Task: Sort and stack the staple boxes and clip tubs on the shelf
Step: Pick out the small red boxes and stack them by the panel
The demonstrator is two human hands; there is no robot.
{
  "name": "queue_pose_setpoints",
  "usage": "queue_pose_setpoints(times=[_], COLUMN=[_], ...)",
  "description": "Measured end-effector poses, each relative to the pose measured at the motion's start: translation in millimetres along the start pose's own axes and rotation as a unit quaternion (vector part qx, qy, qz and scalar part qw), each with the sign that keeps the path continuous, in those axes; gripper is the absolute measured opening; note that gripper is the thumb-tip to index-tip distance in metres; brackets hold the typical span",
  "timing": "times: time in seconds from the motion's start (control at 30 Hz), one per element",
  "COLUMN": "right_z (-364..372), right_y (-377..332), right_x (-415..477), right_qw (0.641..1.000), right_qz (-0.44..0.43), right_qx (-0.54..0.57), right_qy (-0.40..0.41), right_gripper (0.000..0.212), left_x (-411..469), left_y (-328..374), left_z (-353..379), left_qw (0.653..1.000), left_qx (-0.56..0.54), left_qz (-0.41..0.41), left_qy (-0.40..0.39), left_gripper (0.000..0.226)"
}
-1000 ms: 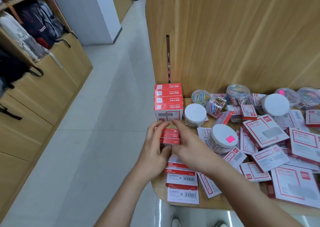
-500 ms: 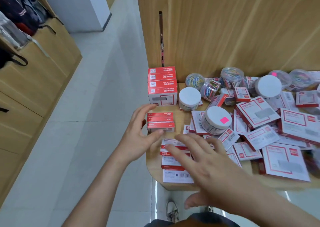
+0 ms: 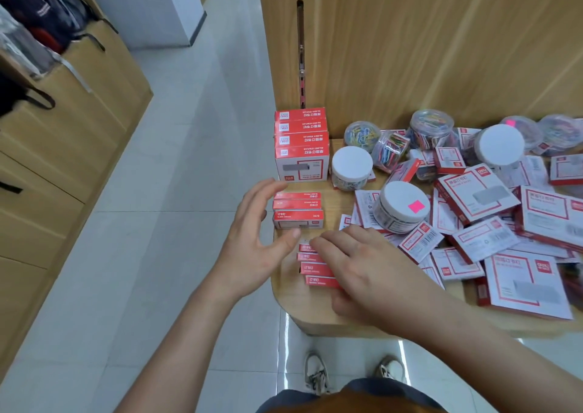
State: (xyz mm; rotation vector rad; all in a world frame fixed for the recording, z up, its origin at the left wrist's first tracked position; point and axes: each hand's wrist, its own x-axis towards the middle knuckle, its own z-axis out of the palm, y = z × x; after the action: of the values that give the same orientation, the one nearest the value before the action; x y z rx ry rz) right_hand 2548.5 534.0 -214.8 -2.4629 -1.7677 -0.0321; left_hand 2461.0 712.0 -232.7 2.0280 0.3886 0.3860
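A tall stack of red staple boxes [image 3: 302,147] stands at the shelf's [image 3: 318,319] back left corner. In front of it lies a low stack of three thin red boxes [image 3: 297,211]. Nearer me, a row of small red boxes [image 3: 310,262] lies at the front edge. My right hand [image 3: 369,270] rests flat over that row with straight fingers. My left hand [image 3: 257,240] hovers open just left of both stacks, its thumb near the row. White-lidded clip tubs [image 3: 351,166] [image 3: 400,210] and clear tubs of coloured clips [image 3: 430,127] stand further right.
Loose red-and-white staple boxes [image 3: 527,283] lie scattered across the right of the shelf. A wooden back panel [image 3: 410,40] rises behind it. Left of the shelf is tiled floor [image 3: 176,191], then wooden cabinets [image 3: 63,122] with bags. My shoes [image 3: 315,373] show below the shelf edge.
My hands let go of the low stack of three boxes and drew back toward me. My right hand came down onto the row of small boxes at the front edge.
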Motion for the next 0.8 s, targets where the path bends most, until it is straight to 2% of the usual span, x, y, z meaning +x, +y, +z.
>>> queue_pose_setpoints(times=[0.13,0.23,0.33,0.47,0.57,0.63,0.73,0.8], right_z=[7.1,10.4,8.9,15.7,21.0,20.7,18.9,19.4], right_y=[3.4,6.0,7.2,3.8,-1.5,-3.4,-6.2,-9.1], right_x=[1.6,4.0,5.1,9.1,11.6,11.2,10.8,13.1], right_qw=[1.000,0.999,0.999,0.997,0.990,0.982,0.970,0.963], right_qz=[0.031,0.036,0.044,0.030,0.049,0.070,0.104,0.132], right_qx=[0.004,0.016,0.022,0.065,0.116,0.150,0.176,0.180], right_qy=[-0.003,-0.007,0.014,0.034,0.059,0.091,0.132,0.151], right_gripper=[0.050,0.059,0.057,0.061,0.066,0.066,0.071,0.078], left_x=[7.5,20.7,30.9,35.4,31.8,27.0,13.6,1.8], left_y=[-4.7,-5.8,-3.7,-3.2,-5.5,-5.4,1.9,6.5], left_z=[0.7,0.5,1.4,-0.1,-5.2,-8.9,-7.4,-1.5], left_qw=[0.999,0.997,0.996,0.993,0.983,0.972,0.966,0.965], left_qx=[0.005,0.011,0.048,0.038,-0.083,-0.159,-0.212,-0.221], left_qz=[-0.026,-0.035,-0.042,-0.052,-0.100,-0.112,-0.098,-0.087], left_qy=[-0.026,-0.062,-0.069,-0.095,-0.131,-0.128,-0.107,-0.110], left_gripper=[0.068,0.071,0.060,0.054,0.057,0.059,0.059,0.077])
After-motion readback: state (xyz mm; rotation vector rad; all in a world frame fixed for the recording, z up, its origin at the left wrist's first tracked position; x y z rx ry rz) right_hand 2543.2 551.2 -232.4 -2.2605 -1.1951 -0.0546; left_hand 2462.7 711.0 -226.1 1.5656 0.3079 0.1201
